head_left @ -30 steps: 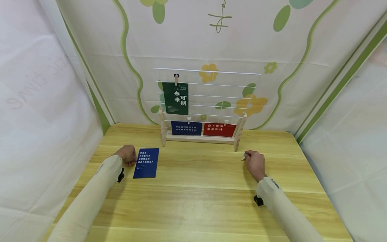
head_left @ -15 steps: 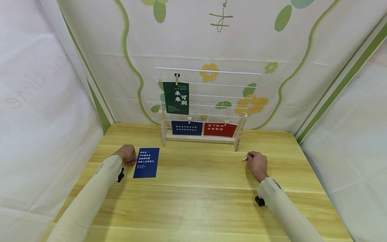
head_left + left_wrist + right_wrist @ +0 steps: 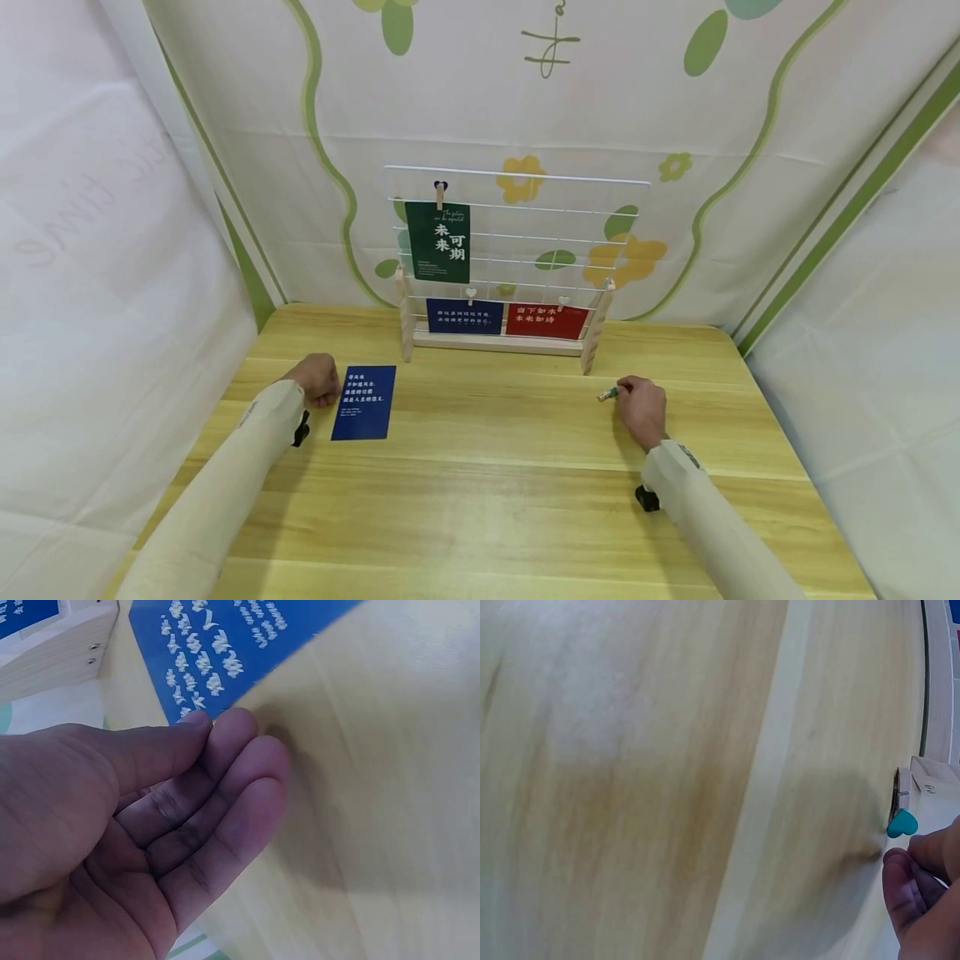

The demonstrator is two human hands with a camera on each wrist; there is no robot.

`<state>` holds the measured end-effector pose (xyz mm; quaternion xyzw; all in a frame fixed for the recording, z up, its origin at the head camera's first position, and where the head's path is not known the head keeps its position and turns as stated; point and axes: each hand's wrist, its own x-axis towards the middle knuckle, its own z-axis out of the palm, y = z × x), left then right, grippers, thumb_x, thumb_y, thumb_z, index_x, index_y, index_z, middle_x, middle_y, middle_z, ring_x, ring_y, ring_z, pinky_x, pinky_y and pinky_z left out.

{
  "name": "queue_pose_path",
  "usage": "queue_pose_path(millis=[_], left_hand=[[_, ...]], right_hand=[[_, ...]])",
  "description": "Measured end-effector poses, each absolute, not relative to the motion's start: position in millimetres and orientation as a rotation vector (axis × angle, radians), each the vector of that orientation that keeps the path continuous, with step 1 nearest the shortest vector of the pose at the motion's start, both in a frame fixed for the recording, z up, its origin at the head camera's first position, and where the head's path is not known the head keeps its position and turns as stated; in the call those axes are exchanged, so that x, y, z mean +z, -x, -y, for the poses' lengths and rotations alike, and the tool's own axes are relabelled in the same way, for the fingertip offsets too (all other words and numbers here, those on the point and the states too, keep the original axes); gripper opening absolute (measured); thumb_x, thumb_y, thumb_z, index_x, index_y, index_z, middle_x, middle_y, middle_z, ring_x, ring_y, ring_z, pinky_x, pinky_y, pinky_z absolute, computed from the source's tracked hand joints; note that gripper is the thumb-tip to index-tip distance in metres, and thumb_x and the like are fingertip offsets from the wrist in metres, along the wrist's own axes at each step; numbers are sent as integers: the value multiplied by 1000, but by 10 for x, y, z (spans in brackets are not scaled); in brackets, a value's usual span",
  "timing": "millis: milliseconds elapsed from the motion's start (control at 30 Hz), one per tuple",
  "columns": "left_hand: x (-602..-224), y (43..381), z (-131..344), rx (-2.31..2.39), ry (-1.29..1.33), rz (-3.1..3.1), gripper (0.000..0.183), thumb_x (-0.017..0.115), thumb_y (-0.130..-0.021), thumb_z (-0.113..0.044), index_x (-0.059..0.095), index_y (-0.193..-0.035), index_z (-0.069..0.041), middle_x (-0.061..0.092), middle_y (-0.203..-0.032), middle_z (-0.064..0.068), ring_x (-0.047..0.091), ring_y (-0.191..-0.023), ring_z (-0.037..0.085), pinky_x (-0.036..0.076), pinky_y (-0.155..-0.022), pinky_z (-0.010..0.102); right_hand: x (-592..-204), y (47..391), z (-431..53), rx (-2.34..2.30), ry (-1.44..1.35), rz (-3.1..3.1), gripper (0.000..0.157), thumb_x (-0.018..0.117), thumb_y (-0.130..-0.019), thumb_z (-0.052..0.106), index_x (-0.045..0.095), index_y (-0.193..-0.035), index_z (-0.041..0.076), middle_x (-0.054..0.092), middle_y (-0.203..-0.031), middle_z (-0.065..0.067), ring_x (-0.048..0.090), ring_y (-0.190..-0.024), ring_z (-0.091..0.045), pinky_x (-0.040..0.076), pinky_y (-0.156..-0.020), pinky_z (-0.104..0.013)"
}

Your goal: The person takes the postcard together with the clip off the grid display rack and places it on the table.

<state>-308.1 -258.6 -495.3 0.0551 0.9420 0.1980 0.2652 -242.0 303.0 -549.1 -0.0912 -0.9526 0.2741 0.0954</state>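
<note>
My left hand [image 3: 318, 380] is at the left of the table, its fingers curled. Thumb and fingertips pinch the edge of a blue card [image 3: 363, 403] printed with white writing; in the left wrist view the card's corner [image 3: 180, 690] passes behind the thumb tip. Over at the right, my right hand [image 3: 642, 410] pinches a small wooden clothespin [image 3: 607, 394] between thumb and forefinger. The right wrist view shows a teal heart [image 3: 902, 823] on this clothespin, right by the fingertips. Its jaws point away from the hand, toward the left.
A white wire grid rack [image 3: 555, 242] on wooden feet stands at the table's back. Clothespins hold a green card [image 3: 438, 250], a blue card [image 3: 465, 317] and a red card [image 3: 546, 322] on it. Printed cloth walls [image 3: 480, 100] surround the wooden table [image 3: 480, 500].
My right hand has shifted slightly right, and the clothespin has turned so that its teal end shows. The left hand and its card have stayed nearly still.
</note>
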Motion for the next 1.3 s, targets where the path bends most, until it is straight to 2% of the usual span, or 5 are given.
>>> queue_pose_path(millis=[233, 500, 767, 1067, 1300], left_hand=[[-4805, 3124, 2524, 495, -251, -2611, 31, 48, -94, 4, 68, -70, 3, 66, -62, 11, 57, -53, 16, 49, -51, 25], [-4589, 3188, 2391, 495, -362, -2669, 29, 51, -95, -2, 68, -72, 2, 64, -59, 7, 52, -50, 11, 48, -59, 25], [-4439, 3261, 2247, 509, -386, -2719, 21, 50, -95, -3, 69, -88, 4, 70, -75, 13, 58, -59, 14, 49, -62, 27], [-4242, 3319, 2086, 528, -425, -2796, 18, 57, -95, -5, 69, -83, -1, 68, -74, 9, 59, -63, 15, 50, -62, 28], [-4144, 3351, 2019, 562, -465, -2840, 14, 59, -95, -7, 69, -90, 2, 70, -81, 14, 61, -68, 18, 50, -62, 29]], right_hand=[[-5415, 2462, -3031, 795, 272, 2828, 24, 52, -97, 7, 70, -109, -5, 71, -102, -25, 69, -87, -36, 57, -71, -45], [-5185, 2562, -2917, 800, 182, 2805, 25, 52, -100, 8, 69, -112, -6, 72, -105, -24, 71, -87, -36, 59, -73, -46], [-4904, 2698, -2663, 773, 80, 2747, 23, 55, -98, 8, 71, -109, -5, 73, -101, -22, 71, -83, -33, 58, -72, -46], [-4528, 2863, -2280, 777, -4, 2740, 24, 58, -98, 11, 70, -114, -2, 73, -106, -20, 70, -83, -31, 57, -72, -41], [-4244, 2944, -1978, 800, -77, 2719, 23, 60, -98, 12, 71, -114, 1, 74, -104, -17, 70, -85, -28, 57, -75, -43]])
